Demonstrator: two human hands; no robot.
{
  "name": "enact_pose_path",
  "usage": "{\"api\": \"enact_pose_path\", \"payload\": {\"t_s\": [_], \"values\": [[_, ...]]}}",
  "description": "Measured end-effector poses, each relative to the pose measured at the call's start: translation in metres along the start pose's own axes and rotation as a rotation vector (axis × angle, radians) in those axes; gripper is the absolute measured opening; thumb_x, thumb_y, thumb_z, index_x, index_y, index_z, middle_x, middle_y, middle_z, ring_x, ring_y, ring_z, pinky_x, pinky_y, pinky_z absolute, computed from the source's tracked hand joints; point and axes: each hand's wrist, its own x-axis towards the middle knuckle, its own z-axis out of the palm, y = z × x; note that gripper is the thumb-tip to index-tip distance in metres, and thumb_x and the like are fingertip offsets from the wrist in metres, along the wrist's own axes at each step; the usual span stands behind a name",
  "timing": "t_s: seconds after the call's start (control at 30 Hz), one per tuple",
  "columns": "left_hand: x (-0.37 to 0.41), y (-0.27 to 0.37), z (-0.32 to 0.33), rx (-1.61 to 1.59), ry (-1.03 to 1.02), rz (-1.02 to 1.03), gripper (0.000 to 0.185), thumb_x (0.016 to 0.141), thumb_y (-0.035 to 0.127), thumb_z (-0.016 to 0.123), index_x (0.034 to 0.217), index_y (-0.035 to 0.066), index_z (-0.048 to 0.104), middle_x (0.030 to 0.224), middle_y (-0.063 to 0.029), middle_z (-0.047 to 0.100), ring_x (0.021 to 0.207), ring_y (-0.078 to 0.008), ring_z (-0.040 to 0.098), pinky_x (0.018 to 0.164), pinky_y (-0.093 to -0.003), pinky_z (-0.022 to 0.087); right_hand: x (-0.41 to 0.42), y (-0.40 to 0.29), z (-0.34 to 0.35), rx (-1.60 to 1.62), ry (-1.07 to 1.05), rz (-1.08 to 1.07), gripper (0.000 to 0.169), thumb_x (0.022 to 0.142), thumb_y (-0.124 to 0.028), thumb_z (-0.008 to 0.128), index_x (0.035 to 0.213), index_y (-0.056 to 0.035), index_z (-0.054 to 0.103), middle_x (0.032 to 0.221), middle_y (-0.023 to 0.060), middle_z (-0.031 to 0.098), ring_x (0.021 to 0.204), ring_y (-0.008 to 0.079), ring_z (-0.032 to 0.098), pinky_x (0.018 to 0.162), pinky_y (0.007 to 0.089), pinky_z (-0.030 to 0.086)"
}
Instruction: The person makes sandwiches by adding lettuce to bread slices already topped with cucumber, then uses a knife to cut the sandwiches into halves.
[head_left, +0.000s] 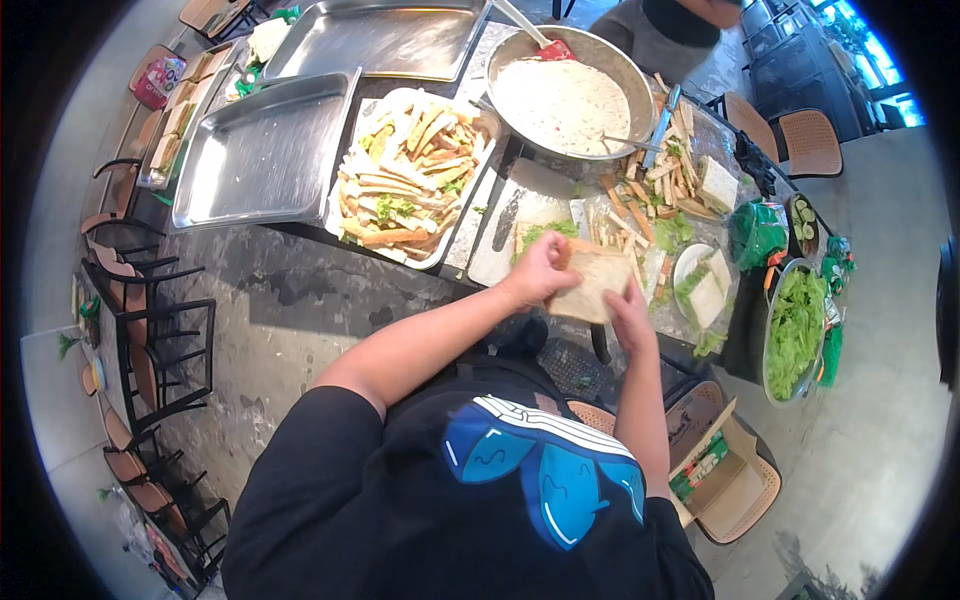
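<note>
Both my hands hold a square slice of sandwich bread (592, 286) over the table's near edge; motion blurs it a little. My left hand (541, 274) grips its left side, and my right hand (634, 316) pinches its right edge. Whether it is one slice or a stack, I cannot tell. Just beyond lies a white cutting board (489, 259), carrying bread topped with lettuce (553, 228), partly covered by my left hand. A knife blade (580, 219) rests at the board's right side, next to loose crust strips (616, 234).
A large bowl of creamy spread (562, 97) holds a red spatula (556, 51). Left of it are a tray heaped with crusts (409, 180) and a steel pan (262, 154). Rightward sit a plate with sandwich pieces (684, 264) and a lettuce bowl (772, 375). A person (667, 34) stands across the table.
</note>
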Motion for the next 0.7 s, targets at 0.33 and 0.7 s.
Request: {"api": "enact_pose_path", "payload": {"t_s": [0.33, 0.7], "values": [[-0.016, -0.015, 0.033, 0.311, -0.325, -0.158, 0.043, 0.078, 0.013, 0.076, 0.111, 0.006, 0.05, 0.102, -0.0083, 0.059, 0.095, -0.016, 0.059, 0.081, -0.0296, 0.05, -0.078, 0.028, -0.032, 0.594, -0.014, 0.136, 0.075, 0.076, -0.019, 0.073, 0.138, 0.001, 0.036, 0.13, 0.0152, 0.053, 0.117, 0.0296, 0.055, 0.1, 0.0416, 0.045], [0.041, 0.02, -0.078, 1.383, 0.119, 0.389, 0.025, 0.078, 0.009, 0.067, 0.102, 0.004, 0.064, 0.106, -0.0148, 0.06, 0.109, -0.0342, 0.052, 0.094, -0.0413, 0.043, -0.097, 0.049, -0.065, 0.757, 0.18, -0.001, 0.066, 0.082, -0.012, 0.067, 0.139, -0.0008, 0.036, 0.136, 0.016, 0.049, 0.124, 0.0326, 0.05, 0.106, 0.0472, 0.039]]}}
